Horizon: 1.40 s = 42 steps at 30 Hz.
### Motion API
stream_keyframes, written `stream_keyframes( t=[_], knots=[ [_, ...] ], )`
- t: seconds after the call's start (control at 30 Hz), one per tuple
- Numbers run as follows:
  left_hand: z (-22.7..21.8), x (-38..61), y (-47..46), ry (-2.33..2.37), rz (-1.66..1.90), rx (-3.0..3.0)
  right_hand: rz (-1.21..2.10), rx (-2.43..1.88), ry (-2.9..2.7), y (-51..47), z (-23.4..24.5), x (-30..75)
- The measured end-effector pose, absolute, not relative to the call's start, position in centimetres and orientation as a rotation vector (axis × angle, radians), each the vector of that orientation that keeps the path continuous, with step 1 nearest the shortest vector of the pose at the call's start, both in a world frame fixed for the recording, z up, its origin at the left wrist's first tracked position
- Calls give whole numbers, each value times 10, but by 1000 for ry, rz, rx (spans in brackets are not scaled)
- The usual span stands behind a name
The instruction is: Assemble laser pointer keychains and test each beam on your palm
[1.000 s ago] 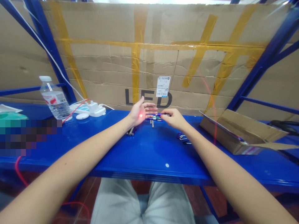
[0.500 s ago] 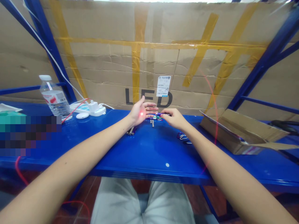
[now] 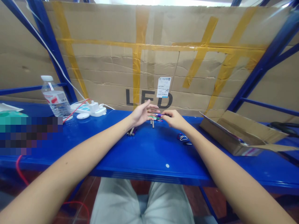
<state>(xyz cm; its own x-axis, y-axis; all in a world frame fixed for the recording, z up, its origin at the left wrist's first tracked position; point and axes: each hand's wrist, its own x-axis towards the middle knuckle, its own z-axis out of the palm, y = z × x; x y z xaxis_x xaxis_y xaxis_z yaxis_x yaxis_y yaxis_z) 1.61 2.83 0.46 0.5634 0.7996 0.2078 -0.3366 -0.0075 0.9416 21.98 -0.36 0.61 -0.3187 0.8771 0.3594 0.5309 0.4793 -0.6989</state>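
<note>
My right hand (image 3: 173,119) pinches a small purple laser pointer (image 3: 159,115) that points left. Facing it, my left hand (image 3: 143,113) is open, palm turned toward the pointer and fingers stretched out. Just below the two hands lie several shiny coloured tubes (image 3: 158,120), partly hidden by the fingers. In front of them are short rows of small silver button cells (image 3: 152,124). Under my left wrist lie several dark and silver tubes (image 3: 132,132). Small carabiners (image 3: 182,137), blue and silver, rest beside my right forearm.
An open cardboard box (image 3: 235,137) stands on the blue table (image 3: 149,158) at the right. To the left are a water bottle (image 3: 56,99), a white power strip (image 3: 98,110) with cables, and a white round-edged case (image 3: 83,116). A big cardboard sheet (image 3: 105,68) rises behind.
The bright red spot on my left palm is gone. My left hand has tilted slightly and shifted a little right; my right hand still holds the laser pointer.
</note>
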Motion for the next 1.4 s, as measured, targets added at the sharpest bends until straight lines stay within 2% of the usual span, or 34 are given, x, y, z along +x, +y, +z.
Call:
stream_keyframes(
  t=[0.2,0.33,0.5,0.67,0.77,0.87,1.0,1.07,1.4],
  knots=[
    [2,22,29,603,999,1656,1225,-1146,-1730,-8,11,220],
    [2,20,34,747,1088,1894,1350,-1066,-1706,-1,14,230],
    [0,15,49,950,1166,2081,1192,-1063,-1734,26,14,242],
    [-4,17,77,1113,1115,2239,811,-1284,-1877,65,11,239],
    [-8,20,95,1204,1067,2269,719,-1307,-1877,84,7,234],
    [-13,24,109,1278,1044,2279,796,-1335,-1744,95,0,229],
    [-15,27,119,1322,1100,2285,1081,-1267,-1495,101,-9,226],
    [-15,27,122,1310,1094,2316,1091,-1269,-1483,104,-11,228],
    [-25,23,128,1337,843,2356,330,-1443,-2100,120,-25,229]
  ],
)
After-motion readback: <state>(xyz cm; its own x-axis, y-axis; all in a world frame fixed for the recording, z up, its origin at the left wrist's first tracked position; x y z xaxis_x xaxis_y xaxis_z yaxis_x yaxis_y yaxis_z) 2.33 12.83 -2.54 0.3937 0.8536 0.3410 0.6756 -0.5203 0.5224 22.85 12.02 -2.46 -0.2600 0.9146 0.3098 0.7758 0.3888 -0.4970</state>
